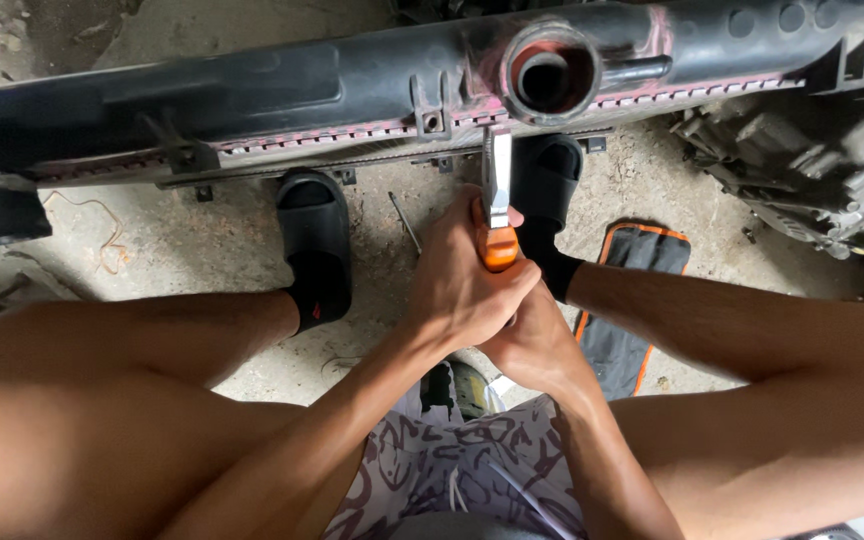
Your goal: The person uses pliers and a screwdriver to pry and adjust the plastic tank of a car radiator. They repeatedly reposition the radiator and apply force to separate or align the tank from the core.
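Both my hands grip one orange-handled flat tool. My left hand wraps the handle from the left, and my right hand clasps it from below, partly hidden by the left. The tool's metal blade points up and its tip meets the crimped metal edge of a black plastic radiator tank, just below its round red-stained filler neck. The radiator lies across the top of the view, in front of my feet in black slides.
A black and orange tool pouch lies on the concrete floor to the right of my feet. A grimy engine part sits at the far right. A thin metal rod lies between my feet. My bare knees fill the lower corners.
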A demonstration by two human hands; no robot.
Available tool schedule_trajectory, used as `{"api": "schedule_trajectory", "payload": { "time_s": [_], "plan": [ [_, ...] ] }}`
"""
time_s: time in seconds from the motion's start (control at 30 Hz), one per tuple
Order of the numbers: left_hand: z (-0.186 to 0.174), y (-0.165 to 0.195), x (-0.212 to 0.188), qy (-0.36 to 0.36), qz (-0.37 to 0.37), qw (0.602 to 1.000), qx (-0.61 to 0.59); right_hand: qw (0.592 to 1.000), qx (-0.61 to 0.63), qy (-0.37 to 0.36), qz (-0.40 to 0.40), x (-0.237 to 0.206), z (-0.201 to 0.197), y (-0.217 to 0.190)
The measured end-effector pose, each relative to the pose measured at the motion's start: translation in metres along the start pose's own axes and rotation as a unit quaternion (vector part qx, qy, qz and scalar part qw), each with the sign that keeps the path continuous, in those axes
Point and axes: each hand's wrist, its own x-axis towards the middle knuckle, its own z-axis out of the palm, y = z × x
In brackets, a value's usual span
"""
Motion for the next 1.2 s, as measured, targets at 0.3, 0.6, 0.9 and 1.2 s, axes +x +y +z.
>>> {"api": "schedule_trajectory", "payload": {
  "time_s": [0.3, 0.6, 0.9, 1.2],
  "plan": [
    [-0.003, -0.003, 0.003, 0.009, 0.009, 1.0, -0.002, 0.998, -0.054, 0.022, 0.016, 0.004, 0.002, 0.003],
    [0.006, -0.013, 0.004, 0.034, 0.046, 0.998, -0.037, 0.998, 0.0, 0.032, -0.046, 0.015, 0.012, 0.034],
    [0.003, 0.004, -0.002, 0.034, -0.04, 0.999, 0.009, 0.999, 0.025, 0.024, 0.0, -0.005, 0.009, 0.018],
    [-0.001, -0.006, -0.01, -0.006, -0.029, 0.998, -0.051, 0.997, -0.057, -0.043, 0.027, -0.004, 0.011, -0.005]
  ]
}}
